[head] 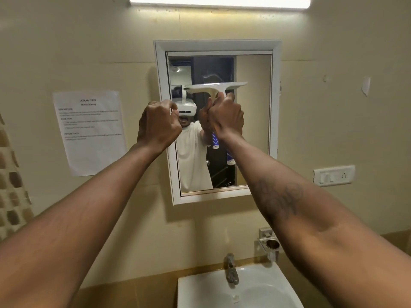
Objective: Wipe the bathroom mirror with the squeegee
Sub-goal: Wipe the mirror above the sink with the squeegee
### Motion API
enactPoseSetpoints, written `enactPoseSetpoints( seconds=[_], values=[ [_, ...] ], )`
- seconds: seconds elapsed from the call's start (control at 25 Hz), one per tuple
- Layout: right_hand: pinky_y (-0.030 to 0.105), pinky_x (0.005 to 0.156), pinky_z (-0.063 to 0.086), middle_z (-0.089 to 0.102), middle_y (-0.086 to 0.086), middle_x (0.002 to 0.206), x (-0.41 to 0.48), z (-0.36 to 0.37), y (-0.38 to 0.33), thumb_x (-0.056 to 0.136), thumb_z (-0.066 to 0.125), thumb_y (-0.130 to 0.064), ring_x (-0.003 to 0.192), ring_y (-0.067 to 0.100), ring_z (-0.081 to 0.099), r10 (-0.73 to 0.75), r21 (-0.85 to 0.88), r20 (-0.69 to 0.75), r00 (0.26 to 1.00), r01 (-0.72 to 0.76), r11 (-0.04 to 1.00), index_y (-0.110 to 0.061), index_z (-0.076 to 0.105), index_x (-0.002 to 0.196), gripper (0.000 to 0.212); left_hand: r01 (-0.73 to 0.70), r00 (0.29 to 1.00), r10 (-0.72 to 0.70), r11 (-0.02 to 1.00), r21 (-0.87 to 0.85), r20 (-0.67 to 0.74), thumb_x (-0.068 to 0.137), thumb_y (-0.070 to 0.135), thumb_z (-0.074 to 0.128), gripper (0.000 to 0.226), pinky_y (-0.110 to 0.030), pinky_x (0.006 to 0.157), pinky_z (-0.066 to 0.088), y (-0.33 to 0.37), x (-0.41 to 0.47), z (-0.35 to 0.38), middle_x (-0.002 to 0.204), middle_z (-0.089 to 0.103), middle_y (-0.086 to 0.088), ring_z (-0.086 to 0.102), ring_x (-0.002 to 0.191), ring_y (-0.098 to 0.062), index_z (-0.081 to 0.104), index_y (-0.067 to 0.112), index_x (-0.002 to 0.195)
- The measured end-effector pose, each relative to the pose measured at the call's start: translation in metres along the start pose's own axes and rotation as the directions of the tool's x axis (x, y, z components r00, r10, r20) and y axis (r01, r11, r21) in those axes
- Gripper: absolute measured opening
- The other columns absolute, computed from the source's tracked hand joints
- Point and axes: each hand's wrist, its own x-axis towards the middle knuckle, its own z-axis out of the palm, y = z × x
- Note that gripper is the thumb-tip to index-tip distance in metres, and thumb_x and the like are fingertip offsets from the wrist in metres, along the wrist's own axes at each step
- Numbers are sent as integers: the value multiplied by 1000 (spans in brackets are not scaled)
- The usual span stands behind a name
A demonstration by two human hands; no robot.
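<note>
While the white-framed mirror [253,121] hangs on the cream wall above the sink [200,292], the squeegee [216,88] is held up in front of its glass by the right hand [225,118]. The handle is gripped firmly, with fingers and thumb wrapped tightly round it just under the head, and its blue-and-white end is seen sticking out below the fist. The white blade is set almost level across the upper middle of the glass, raised slightly at the right. Whether its edge is pressed against the glass cannot be told.

The left hand [159,125] is raised beside it, at the left edge of the mirror, where the frame is partly covered by it. Its fingers are curled in toward the palm with the thumb brought close to them, and nothing is seen held in them. The two hands are set apart, with a strip of glass between them.

A printed sheet [91,132] is taped to the wall left of the mirror, and a switch plate [334,175] is mounted to the right. A lit tube lamp [219,2] is fixed above. Below, a metal tap [231,271] is seated at the back of the sink, and a chrome holder [270,244] is fastened to the wall just beside it.
</note>
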Motion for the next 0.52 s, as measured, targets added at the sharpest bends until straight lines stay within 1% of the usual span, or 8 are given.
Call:
enactPoseSetpoints(
  seconds=[0.08, 0.16, 0.28, 0.36, 0.44, 0.52],
  values=[
    [28, 60, 51, 66, 2, 85, 16, 3, -5, 111, 39, -39, 78, 22, 71, -26, -15, -26, 999, 26, 1000, -9, 58, 115, 36, -2, 1000, 2, 1000, 7, -3, 94, 24, 60, 24, -30, 78, 49, -1, 8, 3, 103, 72, -13, 65, 100, -28, 72, 13, 111],
    [27, 60, 51, 69, 4, 88, 31, 5, -10, 112, 37, -37, 80, 23, 72, -48, -12, -33, 998, 47, 999, -8, 59, 117, 37, -14, 1000, 14, 1000, 12, -5, 94, 26, 63, 23, -25, 76, 46, -3, 15, 7, 103, 72, -10, 65, 98, -24, 72, 14, 111],
    [27, 61, 41, 71, 8, 93, 46, 7, -16, 112, 36, -37, 85, 26, 73, -69, -59, -56, 996, 66, 996, -7, 59, 116, 38, -20, 1000, 21, 1000, 19, -17, 94, 26, 62, 22, -24, 77, 46, -4, 21, 11, 103, 72, -9, 65, 100, -23, 72, 14, 110],
    [28, 63, 39, 70, 7, 94, 50, 9, -16, 111, 35, -37, 87, 27, 72, -62, -104, -61, 996, 56, 993, -8, 59, 117, 39, -27, 999, 27, 999, 20, -20, 95, 24, 59, 23, -26, 77, 48, -4, 22, 14, 103, 73, -10, 65, 100, -24, 72, 12, 110],
    [23, 55, 36, 62, 0, 89, 50, 11, -9, 111, 35, -38, 77, 21, 66, -79, -165, -37, 996, 72, 984, -11, 60, 119, 38, -31, 999, 32, 999, 20, -15, 95, 23, 58, 24, -29, 76, 51, -3, 21, 17, 101, 73, -11, 66, 99, -25, 71, 10, 111],
    [17, 49, 31, 56, -5, 86, 43, 15, 1, 112, 35, -39, 67, 11, 57, -93, -203, -12, 996, 89, 975, -13, 61, 118, 37, -23, 1000, 23, 1000, 10, -17, 95, 22, 58, 24, -28, 73, 50, -3, 17, 21, 100, 73, -12, 66, 97, -26, 71, 9, 110]
  ],
)
